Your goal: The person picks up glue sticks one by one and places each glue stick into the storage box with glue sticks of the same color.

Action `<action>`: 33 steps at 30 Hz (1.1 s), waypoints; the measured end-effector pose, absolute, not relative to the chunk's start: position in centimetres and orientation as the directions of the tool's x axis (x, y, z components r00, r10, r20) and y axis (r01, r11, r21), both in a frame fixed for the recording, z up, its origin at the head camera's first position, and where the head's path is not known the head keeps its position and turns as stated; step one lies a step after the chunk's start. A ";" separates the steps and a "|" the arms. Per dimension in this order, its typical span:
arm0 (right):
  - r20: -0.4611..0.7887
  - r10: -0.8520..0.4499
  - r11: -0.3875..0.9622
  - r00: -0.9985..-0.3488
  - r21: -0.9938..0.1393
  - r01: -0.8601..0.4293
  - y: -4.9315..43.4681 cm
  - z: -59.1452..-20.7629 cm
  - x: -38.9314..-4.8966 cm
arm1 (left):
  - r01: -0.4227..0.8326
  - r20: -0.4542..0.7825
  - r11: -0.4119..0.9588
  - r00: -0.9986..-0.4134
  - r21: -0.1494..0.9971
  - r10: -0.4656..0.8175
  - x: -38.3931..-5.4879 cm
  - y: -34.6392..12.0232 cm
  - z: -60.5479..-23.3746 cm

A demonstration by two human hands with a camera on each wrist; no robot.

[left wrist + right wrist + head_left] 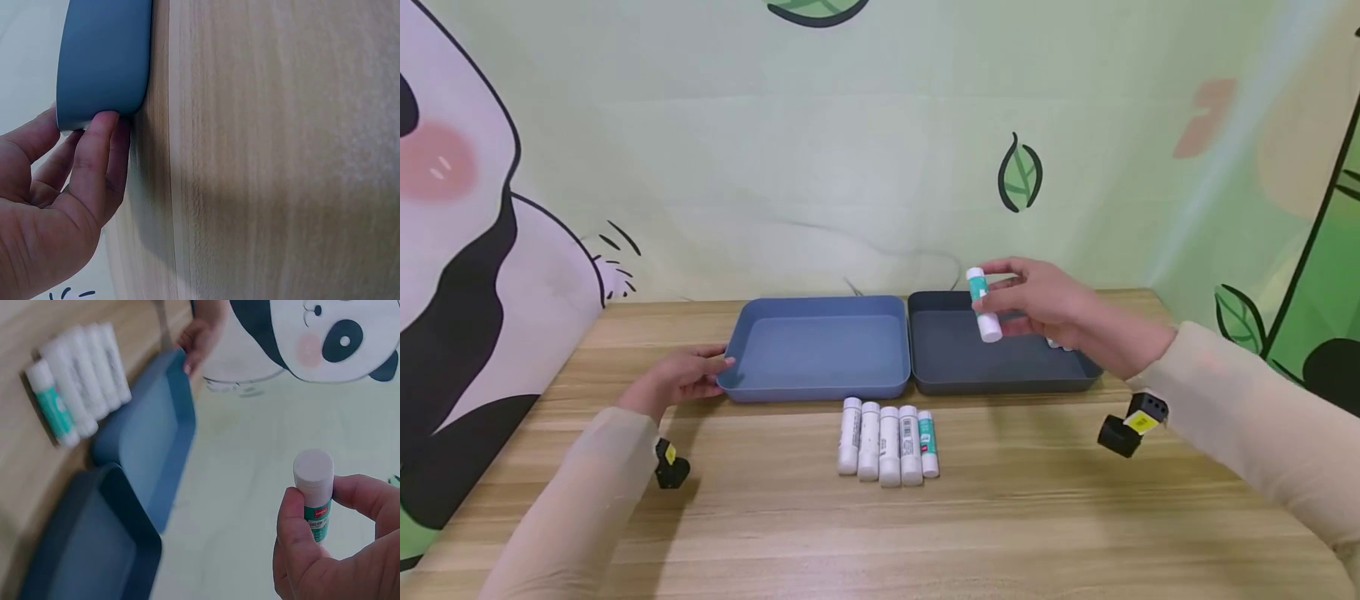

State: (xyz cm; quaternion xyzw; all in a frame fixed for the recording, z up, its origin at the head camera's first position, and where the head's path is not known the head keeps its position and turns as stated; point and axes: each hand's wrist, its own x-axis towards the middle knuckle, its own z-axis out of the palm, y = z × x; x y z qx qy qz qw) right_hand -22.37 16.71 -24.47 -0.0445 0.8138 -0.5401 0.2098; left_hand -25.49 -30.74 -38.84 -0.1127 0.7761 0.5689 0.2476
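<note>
My right hand point(1037, 296) holds a green-and-white glue stick point(984, 307) in the air above the dark grey tray point(1000, 387). In the right wrist view, thumb and fingers pinch the stick around its green label, white cap showing. At the left end of the blue tray point(820, 393), my left hand point(688, 375) grips the rim and wall. The left wrist view shows those fingertips point(103, 119) on the tray's corner. In front of the trays, several white glue sticks point(889, 446) lie side by side, with a smaller green-labelled one point(928, 442) at their right end.
Both trays stand next to each other at the back of the wooden table point(760, 525). A few white pieces point(1058, 345) lie in the dark tray's right end, partly covered by my right wrist. Behind the table hangs a printed panda backdrop point(865, 167).
</note>
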 end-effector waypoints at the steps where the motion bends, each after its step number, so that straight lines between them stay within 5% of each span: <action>1: -0.285 -0.292 0.417 -0.913 -0.897 0.147 16.8 -24.0 -22.7 | -0.456 -0.512 0.327 -0.852 0.828 0.107 -25.5 -30.7 -38.9; 16: -0.237 -0.186 0.467 -0.954 -0.875 0.126 18.2 -19.1 -26.7 | -0.450 -0.508 0.329 -0.854 0.830 0.112 -25.6 -30.8 -39.0; 33: -0.278 -0.103 0.484 -0.955 -0.853 0.196 20.8 -18.1 -30.4 | -0.440 -0.501 0.331 -0.857 0.835 0.122 -25.3 -30.7 -38.9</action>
